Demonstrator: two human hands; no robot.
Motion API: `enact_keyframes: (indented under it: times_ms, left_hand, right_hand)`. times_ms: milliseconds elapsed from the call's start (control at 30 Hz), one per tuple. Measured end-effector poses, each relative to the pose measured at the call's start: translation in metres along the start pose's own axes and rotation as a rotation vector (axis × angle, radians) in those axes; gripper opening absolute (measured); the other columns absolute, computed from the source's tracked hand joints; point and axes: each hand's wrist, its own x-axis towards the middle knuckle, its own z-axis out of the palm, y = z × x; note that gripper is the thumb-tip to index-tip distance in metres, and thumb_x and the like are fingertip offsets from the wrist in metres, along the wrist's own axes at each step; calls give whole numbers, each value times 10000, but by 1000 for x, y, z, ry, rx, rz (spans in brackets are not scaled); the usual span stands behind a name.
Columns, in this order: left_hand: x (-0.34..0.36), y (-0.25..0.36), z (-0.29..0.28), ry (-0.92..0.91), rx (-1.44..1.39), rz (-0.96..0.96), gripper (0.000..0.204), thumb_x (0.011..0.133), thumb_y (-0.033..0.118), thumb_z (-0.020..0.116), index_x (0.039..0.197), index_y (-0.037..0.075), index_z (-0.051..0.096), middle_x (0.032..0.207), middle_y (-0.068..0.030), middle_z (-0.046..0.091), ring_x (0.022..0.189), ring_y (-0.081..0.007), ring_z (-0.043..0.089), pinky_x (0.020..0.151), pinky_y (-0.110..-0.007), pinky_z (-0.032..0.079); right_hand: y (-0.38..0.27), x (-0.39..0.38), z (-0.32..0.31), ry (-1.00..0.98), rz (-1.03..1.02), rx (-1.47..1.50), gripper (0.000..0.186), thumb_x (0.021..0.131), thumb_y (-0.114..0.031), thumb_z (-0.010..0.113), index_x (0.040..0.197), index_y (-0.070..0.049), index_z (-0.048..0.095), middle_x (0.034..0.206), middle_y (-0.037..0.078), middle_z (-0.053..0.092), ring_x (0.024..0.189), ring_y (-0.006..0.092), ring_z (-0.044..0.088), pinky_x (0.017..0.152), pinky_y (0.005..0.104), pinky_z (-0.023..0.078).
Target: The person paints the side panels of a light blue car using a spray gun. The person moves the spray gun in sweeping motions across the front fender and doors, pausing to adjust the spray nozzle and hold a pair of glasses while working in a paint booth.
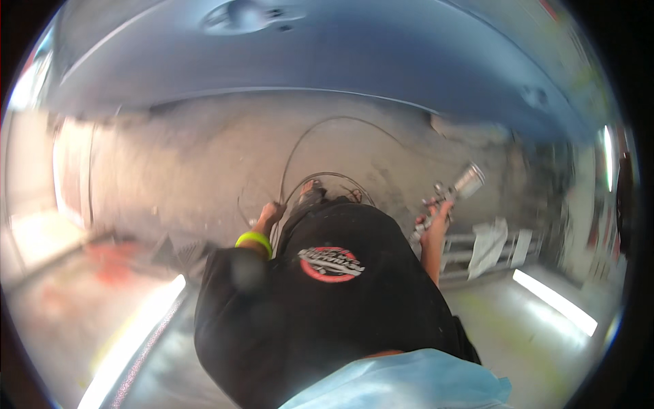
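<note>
My right hand (438, 219) is closed round the grip of a spray gun (466, 183), held out to the right with its silver cup outermost. On the left, my left hand (270, 215), below a yellow-green wristband, is closed on a thin dark air hose (287, 158). The hose loops up from that hand and across the floor ahead of my feet; where it joins the gun I cannot make out. A blue-grey car body side (354, 65) curves across the far part of the view, apart from both hands.
A door handle recess (238, 17) shows on the car's side. Dusty concrete floor (204, 150) lies under it. To the right stands a rack (456, 255) with whitish sheets hung on it. Bright tube lights (555, 301) glow at both sides.
</note>
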Motion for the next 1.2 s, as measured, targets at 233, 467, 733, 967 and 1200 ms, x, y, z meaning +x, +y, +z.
enact_keyframes:
  times_ms: [233,467,733,967,1200]
  left_hand:
    - [4,71,-71,-125,161,28,303,895,387,550,1037,144,661,929,-152,703,900,-371,680,751,-451,558]
    - [55,110,-95,-242,519,239,356,885,363,532,890,47,696,897,-192,705,895,-360,693,732,-431,568]
    - [74,279,-43,-176,260,-60,422,889,411,489,984,77,728,958,-204,698,947,-364,675,807,-452,510]
    - [100,388,11,-154,99,76,452,878,501,579,883,82,750,790,-118,714,787,-258,694,693,-391,510]
    - [133,468,45,-186,21,155,503,875,547,603,904,67,751,761,-103,708,737,-187,674,650,-365,500]
  right_hand:
    - [11,1,-30,140,-25,-20,524,968,-529,486,1122,-38,583,954,77,620,460,153,502,396,287,406]
    - [2,25,-73,154,-38,157,543,964,-537,484,1025,-14,616,869,63,644,437,140,526,400,277,415]
    - [-68,73,-220,323,-139,129,485,965,-469,537,1014,7,618,861,52,636,408,122,507,376,260,400]
    - [-146,105,-332,463,-233,132,520,976,-500,486,1123,-13,595,921,89,635,484,123,482,386,250,397]
    - [-215,167,-399,482,-279,142,564,959,-544,491,1120,-17,613,897,59,639,439,114,497,381,251,381]
